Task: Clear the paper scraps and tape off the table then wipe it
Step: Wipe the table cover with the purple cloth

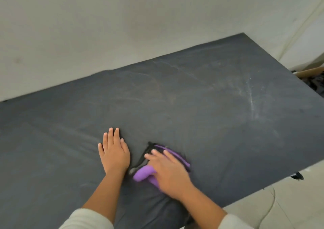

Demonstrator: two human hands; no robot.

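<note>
the counter [192, 97] was covered in a dark, wrinkled sheet that ran up to a pale wall [122, 18] along its far edge. faint whitish smears and streaks showed on the dark surface, strongest toward the far right part.

the left hand [114, 156] lay flat, palm down, on the counter near its front edge, fingers stretched out and close to one another, its grip apart and holding nothing. a pale sleeve [85, 220] was pushed up the forearm.

the right hand [169, 171] lay just beside it, to the right, pressed down on a purple cloth [142, 173]. its fingers were spread over the cloth rather than curled around it, so the grip was apart, resting on top. the hand was blurred. the cloth bunched out from under the hand toward the left, and a thinner purple strip showed past the fingers on the far side. a dark, crumpled edge lay around the cloth; whether it belonged to the cloth or to the sheet, i could not tell.

off the right side of the counter, the corner of a cardboard box [310, 71] showed with dark, indistinct stuff beside it. a light, padded surface [273, 209] lay below the counter's near right edge.
</note>
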